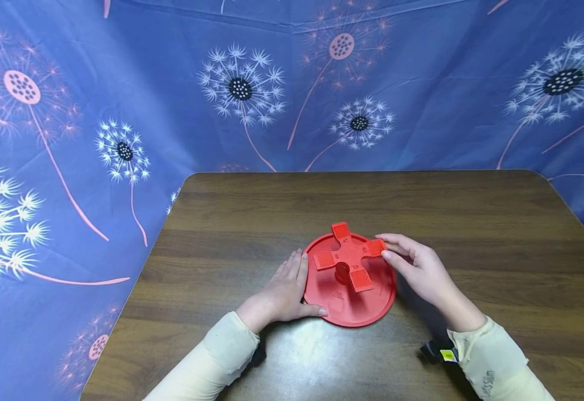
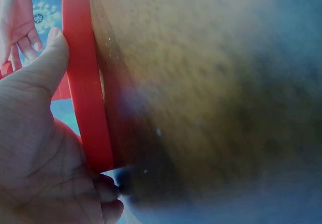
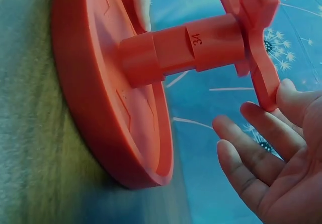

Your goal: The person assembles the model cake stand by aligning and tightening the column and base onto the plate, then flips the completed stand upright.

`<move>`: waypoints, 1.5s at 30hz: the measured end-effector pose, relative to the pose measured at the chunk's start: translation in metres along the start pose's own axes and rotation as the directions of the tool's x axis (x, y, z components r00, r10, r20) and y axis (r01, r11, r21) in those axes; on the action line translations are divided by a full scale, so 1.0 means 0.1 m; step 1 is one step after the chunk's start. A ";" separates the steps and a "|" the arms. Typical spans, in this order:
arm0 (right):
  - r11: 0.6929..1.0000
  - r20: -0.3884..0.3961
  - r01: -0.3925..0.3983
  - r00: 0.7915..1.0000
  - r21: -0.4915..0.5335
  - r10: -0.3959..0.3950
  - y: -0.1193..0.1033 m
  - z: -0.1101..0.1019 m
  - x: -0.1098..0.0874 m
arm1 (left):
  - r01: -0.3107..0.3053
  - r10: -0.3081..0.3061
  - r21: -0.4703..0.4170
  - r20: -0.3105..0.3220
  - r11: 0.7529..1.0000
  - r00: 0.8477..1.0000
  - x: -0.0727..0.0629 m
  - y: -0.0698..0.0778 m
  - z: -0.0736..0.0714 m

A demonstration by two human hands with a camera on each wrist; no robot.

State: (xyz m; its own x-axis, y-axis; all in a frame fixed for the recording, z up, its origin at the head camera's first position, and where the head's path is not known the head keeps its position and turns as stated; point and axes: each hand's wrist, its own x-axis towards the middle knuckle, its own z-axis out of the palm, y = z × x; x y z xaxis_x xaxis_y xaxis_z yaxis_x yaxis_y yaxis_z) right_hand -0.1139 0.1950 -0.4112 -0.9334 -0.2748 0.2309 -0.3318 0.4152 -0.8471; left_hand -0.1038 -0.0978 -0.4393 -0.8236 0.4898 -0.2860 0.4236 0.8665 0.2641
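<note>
A round red plastic base [image 1: 333,307] with a raised rim lies on the table. From its middle rises a thick red post [image 3: 173,50] marked 34, topped by a four-armed red cross piece [image 1: 351,254] with small numbers on its arms. My left hand [image 1: 284,289] lies along the base's left edge, fingers straight and thumb spread at the front rim. In the left wrist view, the thumb [image 2: 48,65] rests against the rim. The right hand [image 1: 422,273] pinches the tip of the right arm of the cross piece between thumb and fingertips, its other fingers loosely bent.
The brown wooden table [image 1: 232,223] extends around the base. Behind it and on the left hangs a blue cloth [image 1: 292,139] with a dandelion print. A black device with a yellow label [image 1: 447,355] sits at the right sleeve.
</note>
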 end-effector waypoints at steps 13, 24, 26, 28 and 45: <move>0.999 -0.068 0.012 0.998 -0.037 -0.015 -0.13 0.13 -0.27 | -0.009 0.009 -0.003 -0.015 1.000 1.000 -0.01 -0.01 -0.01; 0.953 -0.106 0.111 0.984 -0.281 -0.146 -0.22 0.34 -0.33 | -0.010 0.009 -0.006 -0.020 1.000 1.000 -0.01 0.00 -0.02; 0.925 -0.119 0.130 0.976 -0.356 -0.183 -0.24 0.38 -0.33 | -0.009 0.009 -0.007 -0.020 1.000 1.000 -0.01 0.00 -0.02; 0.892 -0.126 0.149 0.967 -0.427 -0.222 -0.27 0.42 -0.32 | -0.008 0.008 -0.010 -0.019 1.000 1.000 -0.01 0.01 -0.02; 0.824 -0.256 0.195 0.890 -0.531 -0.376 -0.29 0.29 -0.31 | -0.007 0.007 -0.003 -0.001 1.000 1.000 -0.01 0.00 0.00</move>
State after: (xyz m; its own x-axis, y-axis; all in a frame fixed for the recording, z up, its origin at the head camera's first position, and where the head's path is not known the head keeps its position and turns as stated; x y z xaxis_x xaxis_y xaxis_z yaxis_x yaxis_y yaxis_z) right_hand -0.0716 0.1659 -0.4077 -0.7414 -0.1788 0.6468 -0.5286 0.7494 -0.3987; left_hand -0.1035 -0.0983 -0.4391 -0.8209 0.4957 -0.2835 0.4280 0.8627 0.2693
